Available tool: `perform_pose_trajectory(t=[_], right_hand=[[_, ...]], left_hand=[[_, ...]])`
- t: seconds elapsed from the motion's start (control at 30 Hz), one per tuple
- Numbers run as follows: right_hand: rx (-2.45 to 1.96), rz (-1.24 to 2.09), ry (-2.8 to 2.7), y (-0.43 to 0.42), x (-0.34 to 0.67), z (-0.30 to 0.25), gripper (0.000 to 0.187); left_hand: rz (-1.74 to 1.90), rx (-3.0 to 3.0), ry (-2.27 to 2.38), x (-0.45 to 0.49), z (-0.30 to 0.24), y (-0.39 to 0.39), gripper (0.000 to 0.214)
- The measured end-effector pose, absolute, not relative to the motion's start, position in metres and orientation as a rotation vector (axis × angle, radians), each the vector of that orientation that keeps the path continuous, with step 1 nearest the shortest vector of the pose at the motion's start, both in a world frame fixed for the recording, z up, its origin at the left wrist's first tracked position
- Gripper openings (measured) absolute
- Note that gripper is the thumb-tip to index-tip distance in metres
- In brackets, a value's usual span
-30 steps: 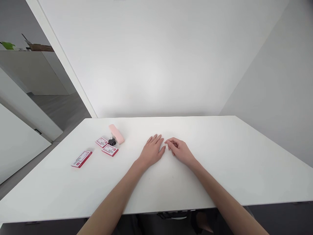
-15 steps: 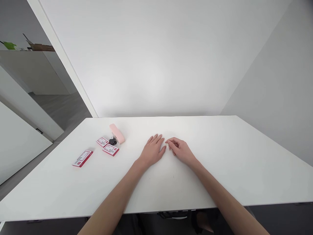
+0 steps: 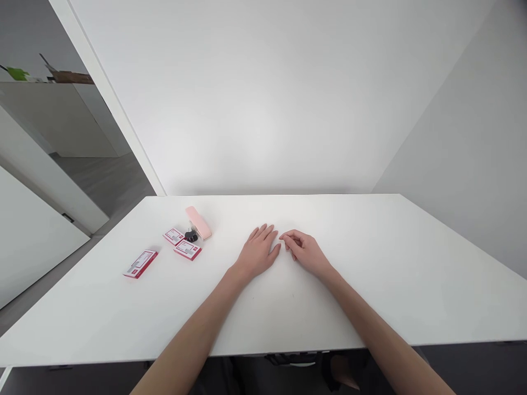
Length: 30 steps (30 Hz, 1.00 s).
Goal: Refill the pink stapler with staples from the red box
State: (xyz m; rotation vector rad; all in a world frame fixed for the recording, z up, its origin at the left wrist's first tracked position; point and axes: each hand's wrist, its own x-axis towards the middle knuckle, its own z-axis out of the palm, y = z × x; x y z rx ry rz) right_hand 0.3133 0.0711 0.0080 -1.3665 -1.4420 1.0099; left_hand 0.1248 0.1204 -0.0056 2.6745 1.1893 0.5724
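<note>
White tabletop (image 3: 370,263) spans the lower half of the frame, backed by a plain white wall (image 3: 263,99). Left of centre lies a pink stapler (image 3: 200,223), slanting down to the right, the nearest item to the left hand (image 3: 258,252) yet well apart from it. Just beside the stapler sits a small black object (image 3: 191,235), too small to make out. Two slim red-and-white boxes (image 3: 188,249) lie close by it, and a third box (image 3: 140,264) rests apart, further to the left.

At the centre, the left hand lies relaxed and palm down on the tabletop, fingers slightly spread. Just beside it, the right hand (image 3: 303,249) has its fingers curled inward; whether they pinch anything cannot be told. At upper left, a green item (image 3: 17,74) and a brown one (image 3: 72,77) top a pale cabinet (image 3: 53,118) above grey flooring (image 3: 111,178).
</note>
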Motion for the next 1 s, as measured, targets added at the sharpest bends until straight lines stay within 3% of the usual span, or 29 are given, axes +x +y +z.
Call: perform_pose_trajectory(t=[0.8, 1.0], right_hand=[[-1.374, 1.014, -1.455, 0.0719, 0.3129, 0.0049, 0.036], [-1.383, 1.012, -1.446, 0.0713, 0.3122, 0.0061, 0.037]], left_hand=[[0.736, 2.59, 1.249, 0.121, -0.0096, 0.1189, 0.04], [0.965, 2.54, 1.408, 0.1222, -0.004, 0.1188, 0.04]])
